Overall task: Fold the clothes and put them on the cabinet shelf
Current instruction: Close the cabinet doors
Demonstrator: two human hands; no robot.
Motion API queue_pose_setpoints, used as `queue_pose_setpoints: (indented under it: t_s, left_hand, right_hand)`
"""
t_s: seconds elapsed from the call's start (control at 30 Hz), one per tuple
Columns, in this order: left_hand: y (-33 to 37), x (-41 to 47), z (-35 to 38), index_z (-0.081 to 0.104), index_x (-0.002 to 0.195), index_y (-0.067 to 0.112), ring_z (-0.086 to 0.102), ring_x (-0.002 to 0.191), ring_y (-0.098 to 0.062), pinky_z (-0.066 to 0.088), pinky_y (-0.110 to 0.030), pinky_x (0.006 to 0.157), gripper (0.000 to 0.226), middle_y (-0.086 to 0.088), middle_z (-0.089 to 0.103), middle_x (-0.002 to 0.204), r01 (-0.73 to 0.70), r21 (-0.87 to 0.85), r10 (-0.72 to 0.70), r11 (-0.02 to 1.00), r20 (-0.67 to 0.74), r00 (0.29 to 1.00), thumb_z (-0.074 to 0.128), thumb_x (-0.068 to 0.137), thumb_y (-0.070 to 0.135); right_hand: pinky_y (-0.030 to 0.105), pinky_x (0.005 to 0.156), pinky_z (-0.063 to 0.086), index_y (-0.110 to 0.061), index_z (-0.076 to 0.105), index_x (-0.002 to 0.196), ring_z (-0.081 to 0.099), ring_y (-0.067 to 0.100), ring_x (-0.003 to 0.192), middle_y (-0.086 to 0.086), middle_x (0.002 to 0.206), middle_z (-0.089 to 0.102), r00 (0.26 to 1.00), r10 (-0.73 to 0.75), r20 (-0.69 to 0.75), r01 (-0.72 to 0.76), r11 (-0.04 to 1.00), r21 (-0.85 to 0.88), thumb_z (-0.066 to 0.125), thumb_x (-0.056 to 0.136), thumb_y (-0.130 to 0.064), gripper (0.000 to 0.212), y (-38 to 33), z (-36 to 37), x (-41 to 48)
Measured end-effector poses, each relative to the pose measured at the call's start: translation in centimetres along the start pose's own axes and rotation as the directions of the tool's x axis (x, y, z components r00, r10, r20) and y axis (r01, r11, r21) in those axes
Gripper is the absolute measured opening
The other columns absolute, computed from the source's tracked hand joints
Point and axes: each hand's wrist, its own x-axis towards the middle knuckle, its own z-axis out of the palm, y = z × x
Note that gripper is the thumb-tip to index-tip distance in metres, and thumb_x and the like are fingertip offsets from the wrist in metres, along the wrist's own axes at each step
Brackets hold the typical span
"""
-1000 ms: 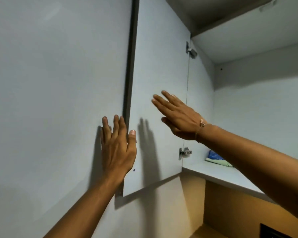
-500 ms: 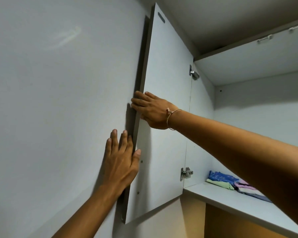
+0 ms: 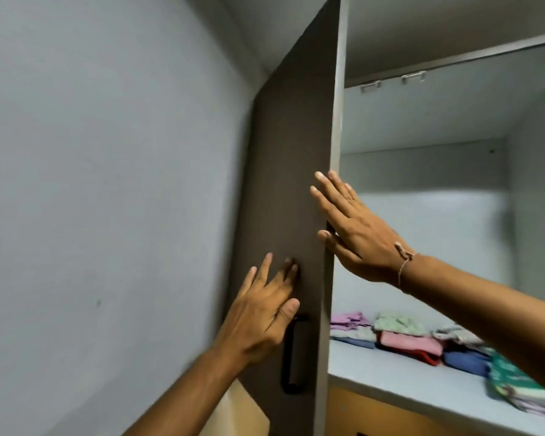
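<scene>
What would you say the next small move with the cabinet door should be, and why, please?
Probably swing the door shut. Folded clothes already sit in stacks on the shelf, and neither hand holds a garment. The left hand lies flat on the door's dark face above the handle, and the right hand rests open at its edge, so both are placed to guide it.

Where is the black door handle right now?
In the head view, low and centre: the black handle sits on the dark door, just below the left hand, left of the shelf's folded clothes.
</scene>
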Motion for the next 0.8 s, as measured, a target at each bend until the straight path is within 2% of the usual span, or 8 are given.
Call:
queue_pose_setpoints:
  t_s: [0.1,0.23,0.43,0.7,0.8]
  left_hand:
    - [-1.5,3.3,5.4,-0.002,0.152,0.035,-0.017,0.146,-0.004,0.003,-0.044,0.122,0.057,0.02,-0.009,0.159,0.039,-0.013,-0.037,0.999,0.119,0.992,0.02,0.101,0.049]
    - [-2.1,5.4,11.8,-0.014,0.151,0.032,-0.025,0.145,-0.011,-0.004,-0.045,0.122,0.064,0.014,-0.021,0.159,0.015,0.03,-0.019,0.999,0.158,0.987,0.021,0.1,0.049]
    - [-3.9,6.8,15.5,-0.019,0.15,0.029,-0.028,0.145,-0.016,-0.006,-0.047,0.121,0.066,0.008,-0.024,0.159,-0.044,0.135,0.022,0.99,0.163,0.986,0.019,0.099,0.048]
    - [-5.0,7.2,17.2,-0.018,0.151,0.027,-0.029,0.144,-0.016,-0.013,-0.047,0.119,0.07,0.006,-0.024,0.16,-0.077,0.08,0.066,0.994,0.122,0.99,0.02,0.097,0.052]
    - [-4.9,7.1,17.1,-0.011,0.152,0.025,-0.024,0.146,-0.017,-0.012,-0.044,0.119,0.072,0.004,-0.019,0.161,-0.087,0.047,0.083,0.995,0.095,0.992,0.024,0.096,0.051]
  right_hand:
    - [0.034,0.122,-0.003,-0.013,0.004,0.154,-0.018,0.017,0.148,0.008,0.162,-0.012,0.977,0.191,0.095,-0.178,0.975,-0.133,0.023,0.099,-0.047,0.067,4.4,1.5,-4.0]
    - [0.041,0.122,-0.002,-0.012,-0.012,0.151,-0.023,0.025,0.146,0.011,0.157,-0.024,0.891,0.4,0.216,-0.32,0.889,-0.327,0.028,0.099,-0.046,0.075,8.1,4.8,-6.3]
    - [0.04,0.121,-0.006,-0.011,-0.015,0.151,-0.022,0.025,0.146,0.012,0.159,-0.022,0.833,0.491,0.254,-0.354,0.827,-0.437,0.024,0.097,-0.051,0.077,10.7,7.7,-7.0]
    - [0.042,0.122,-0.005,-0.013,-0.013,0.151,-0.016,0.026,0.148,0.009,0.16,-0.02,0.8,0.563,0.207,-0.445,0.788,-0.426,0.024,0.099,-0.045,0.071,10.3,9.6,-7.4]
    - [0.042,0.121,-0.006,-0.015,-0.013,0.152,-0.015,0.026,0.148,0.006,0.159,-0.022,0.78,0.584,0.226,-0.469,0.783,-0.408,0.026,0.1,-0.043,0.07,9.5,9.8,-8.1]
